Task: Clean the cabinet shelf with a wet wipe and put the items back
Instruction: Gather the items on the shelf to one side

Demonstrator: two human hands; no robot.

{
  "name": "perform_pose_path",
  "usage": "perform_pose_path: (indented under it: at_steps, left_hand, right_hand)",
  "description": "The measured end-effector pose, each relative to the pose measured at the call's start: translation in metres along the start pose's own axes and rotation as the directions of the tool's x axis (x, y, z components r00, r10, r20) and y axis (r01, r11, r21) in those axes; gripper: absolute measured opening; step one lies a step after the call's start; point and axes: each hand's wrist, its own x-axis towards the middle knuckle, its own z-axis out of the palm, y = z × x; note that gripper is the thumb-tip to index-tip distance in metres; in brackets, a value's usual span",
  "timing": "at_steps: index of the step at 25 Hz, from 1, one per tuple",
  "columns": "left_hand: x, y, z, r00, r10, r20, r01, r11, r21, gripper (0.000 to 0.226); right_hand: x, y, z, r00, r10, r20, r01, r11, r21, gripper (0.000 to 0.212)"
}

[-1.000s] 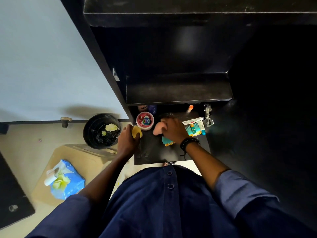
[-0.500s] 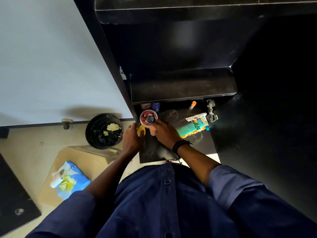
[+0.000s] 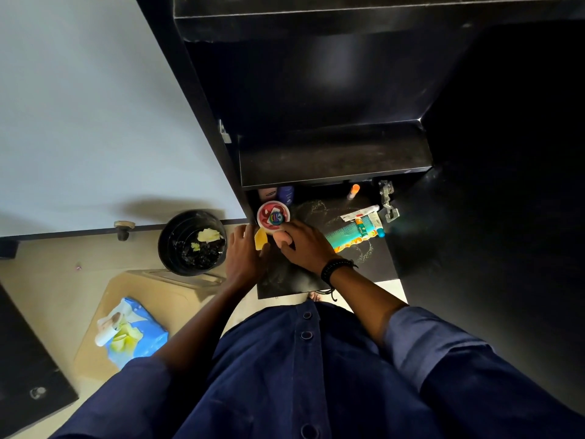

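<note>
On the lower shelf [image 3: 291,280]: a yellow wipe [image 3: 261,239] sits at the left front edge, just below a round red tub [image 3: 273,217].
Left hand [image 3: 243,251]: at the shelf's left edge, its grip pinching the wipe on the thumb side.
Right hand [image 3: 304,245]: its grip grasps a pink lump [image 3: 280,239], fingers curled over it; the lump is just beside the wipe and touches the tub's near rim. What the lump is cannot be told.
Wrist: a dark bracelet [image 3: 335,269] on the right arm.
Shelf surface: pale smears show in the middle and toward the right.
Right of the hands: a teal comb [image 3: 345,237] lies slantwise, with a white tube [image 3: 361,213] above it.
Back of the shelf: an orange-capped stick [image 3: 353,191] and two bottles [image 3: 286,193], half hidden under the upper shelf [image 3: 332,153].
Cabinet side: a metal hinge [image 3: 387,201] at the right.
Floor, left of the cabinet: a black bin [image 3: 171,248] with crumpled wipes inside.
Nearer the person: a blue wipe pack [image 3: 145,340] lies on a beige board [image 3: 152,289].
</note>
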Motion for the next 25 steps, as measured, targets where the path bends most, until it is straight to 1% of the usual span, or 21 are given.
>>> perform_pose_path:
  at_steps: [2, 4, 7, 9, 13, 14, 16, 18, 20, 23, 25]
  left_hand:
    - [0.000, 0.003, 0.000, 0.998, 0.050, -0.029, -0.050, 0.999, 0.012, 0.055]
    - [0.001, 0.011, -0.001, 0.994, 0.105, -0.039, -0.105, 0.994, 0.011, 0.056]
    - [0.005, 0.025, -0.003, 0.983, 0.177, -0.043, -0.177, 0.984, 0.000, 0.059]
    - [0.010, 0.032, -0.003, 0.979, 0.195, -0.064, -0.197, 0.980, -0.023, 0.058]
    - [0.014, 0.037, -0.001, 0.968, 0.227, -0.104, -0.230, 0.973, -0.024, 0.056]
    - [0.013, 0.036, 0.000, 0.968, 0.226, -0.106, -0.229, 0.973, -0.018, 0.055]
    - [0.011, 0.034, 0.000, 0.969, 0.220, -0.108, -0.222, 0.975, -0.006, 0.055]
    - [0.009, 0.031, -0.001, 0.974, 0.199, -0.110, -0.200, 0.980, -0.003, 0.055]
    - [0.005, 0.026, -0.004, 0.980, 0.173, -0.101, -0.174, 0.985, 0.006, 0.057]
    - [0.003, 0.020, -0.007, 0.987, 0.152, -0.049, -0.150, 0.987, 0.050, 0.059]
    - [0.003, 0.017, -0.009, 0.989, 0.150, -0.009, -0.149, 0.987, 0.066, 0.060]
  right_hand:
    - [-0.001, 0.008, -0.011, 0.997, 0.048, -0.056, -0.042, 0.995, 0.096, 0.040]
    - [0.001, 0.024, -0.023, 0.976, 0.138, -0.169, -0.118, 0.985, 0.125, 0.036]
    - [0.009, 0.052, -0.041, 0.898, 0.253, -0.361, -0.249, 0.967, 0.058, 0.035]
    - [0.016, 0.071, -0.053, 0.865, 0.299, -0.402, -0.320, 0.947, 0.017, 0.038]
    - [0.034, 0.101, -0.074, 0.865, 0.320, -0.387, -0.373, 0.925, -0.069, 0.040]
    - [0.038, 0.107, -0.077, 0.868, 0.326, -0.375, -0.382, 0.920, -0.086, 0.037]
    - [0.043, 0.113, -0.081, 0.859, 0.387, -0.336, -0.439, 0.894, -0.092, 0.027]
    - [0.048, 0.116, -0.083, 0.849, 0.422, -0.319, -0.472, 0.876, -0.098, 0.024]
    - [0.051, 0.117, -0.082, 0.866, 0.385, -0.319, -0.442, 0.888, -0.126, 0.025]
    - [0.055, 0.119, -0.083, 0.896, 0.344, -0.283, -0.413, 0.879, -0.240, 0.023]
    - [0.058, 0.119, -0.082, 0.912, 0.323, -0.254, -0.385, 0.888, -0.254, 0.020]
